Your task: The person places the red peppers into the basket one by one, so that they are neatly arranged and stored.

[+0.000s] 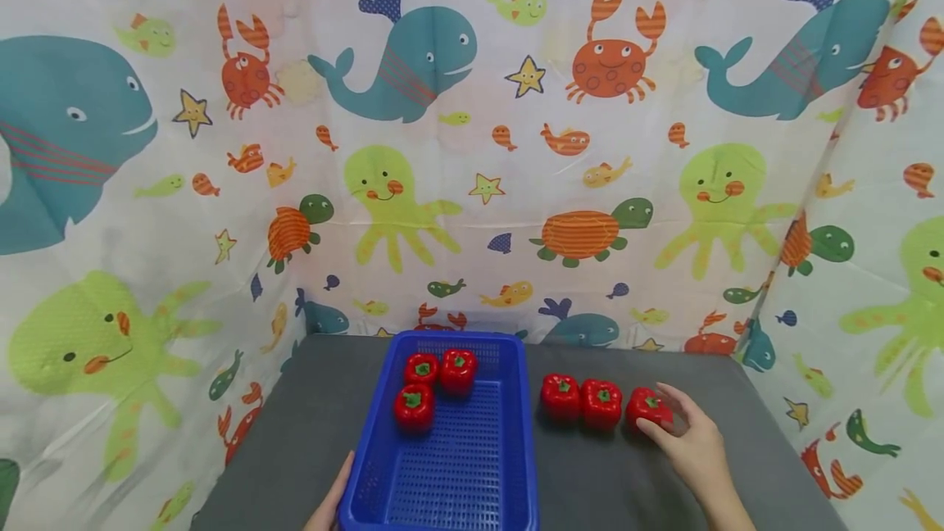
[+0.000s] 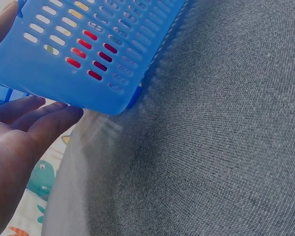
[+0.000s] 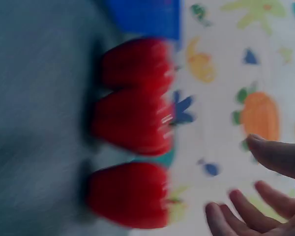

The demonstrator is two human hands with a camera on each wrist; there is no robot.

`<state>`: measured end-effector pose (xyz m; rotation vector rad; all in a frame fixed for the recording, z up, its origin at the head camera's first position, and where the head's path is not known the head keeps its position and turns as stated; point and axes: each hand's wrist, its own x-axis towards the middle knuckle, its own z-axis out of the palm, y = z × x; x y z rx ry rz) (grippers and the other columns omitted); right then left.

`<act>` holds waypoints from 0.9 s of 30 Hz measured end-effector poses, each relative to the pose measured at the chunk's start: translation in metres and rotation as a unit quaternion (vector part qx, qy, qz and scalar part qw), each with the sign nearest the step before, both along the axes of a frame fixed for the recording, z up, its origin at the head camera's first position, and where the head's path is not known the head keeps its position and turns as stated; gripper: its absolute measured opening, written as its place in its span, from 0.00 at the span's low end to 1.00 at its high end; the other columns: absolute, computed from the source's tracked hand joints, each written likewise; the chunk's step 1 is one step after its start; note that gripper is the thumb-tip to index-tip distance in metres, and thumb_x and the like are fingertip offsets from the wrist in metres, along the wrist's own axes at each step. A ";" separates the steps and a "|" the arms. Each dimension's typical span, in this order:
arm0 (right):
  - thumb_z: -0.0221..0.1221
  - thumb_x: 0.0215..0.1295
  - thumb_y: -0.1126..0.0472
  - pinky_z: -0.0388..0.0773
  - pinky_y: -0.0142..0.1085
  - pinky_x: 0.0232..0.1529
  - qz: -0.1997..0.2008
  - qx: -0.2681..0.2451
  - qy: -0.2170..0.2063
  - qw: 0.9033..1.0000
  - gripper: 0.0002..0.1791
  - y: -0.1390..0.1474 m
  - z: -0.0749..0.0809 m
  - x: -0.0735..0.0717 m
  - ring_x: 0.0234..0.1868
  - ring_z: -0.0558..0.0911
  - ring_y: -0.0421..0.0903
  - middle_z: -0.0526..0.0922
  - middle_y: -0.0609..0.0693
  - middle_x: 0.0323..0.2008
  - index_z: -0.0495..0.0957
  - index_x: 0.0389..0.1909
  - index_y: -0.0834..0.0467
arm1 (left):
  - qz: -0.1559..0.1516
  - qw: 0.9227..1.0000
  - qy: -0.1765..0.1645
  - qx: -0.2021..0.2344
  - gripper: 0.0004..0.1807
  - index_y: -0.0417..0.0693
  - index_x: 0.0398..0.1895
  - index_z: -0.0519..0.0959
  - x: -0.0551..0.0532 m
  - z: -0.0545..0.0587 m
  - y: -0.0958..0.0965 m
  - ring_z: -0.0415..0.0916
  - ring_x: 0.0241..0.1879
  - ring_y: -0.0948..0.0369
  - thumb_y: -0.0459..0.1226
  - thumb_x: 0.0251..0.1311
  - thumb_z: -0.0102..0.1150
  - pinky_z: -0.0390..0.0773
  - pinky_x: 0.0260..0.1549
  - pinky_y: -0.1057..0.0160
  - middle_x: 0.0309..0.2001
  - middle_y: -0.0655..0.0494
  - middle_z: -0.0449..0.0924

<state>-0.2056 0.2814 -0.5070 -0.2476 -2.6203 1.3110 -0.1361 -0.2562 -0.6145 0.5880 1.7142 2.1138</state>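
Observation:
My right hand (image 1: 691, 431) reaches around the outermost red bell pepper (image 1: 648, 410) on the right, thumb on the near side and fingers on the far side. In the right wrist view its fingers are spread, with a gap between them and that pepper (image 3: 130, 195). Two more bell peppers (image 1: 581, 401) stand side by side to its left. My left hand (image 1: 329, 498) is at the left wall of the blue basket (image 1: 354, 465), fingers extended. The left wrist view shows fingertips right at the slotted basket's (image 2: 96, 96) corner edge. Three red bell peppers (image 1: 414, 408) sit in its far left part.
The basket rests on a dark grey table (image 1: 590, 490), which also bears the peppers on the right. Behind and on both sides hangs a white curtain (image 1: 479, 228) printed with sea animals.

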 end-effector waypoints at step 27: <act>0.70 0.52 0.53 0.60 0.54 0.65 0.030 -0.072 -0.088 0.993 0.55 0.052 -0.084 -0.045 0.71 0.54 0.63 0.51 0.65 0.72 0.46 0.75 0.57 | 0.021 0.998 -0.066 -0.015 0.62 0.49 0.71 0.18 0.001 0.006 -0.001 0.60 0.63 0.71 0.40 0.57 0.63 0.69 0.60 0.65 0.70 0.30 0.17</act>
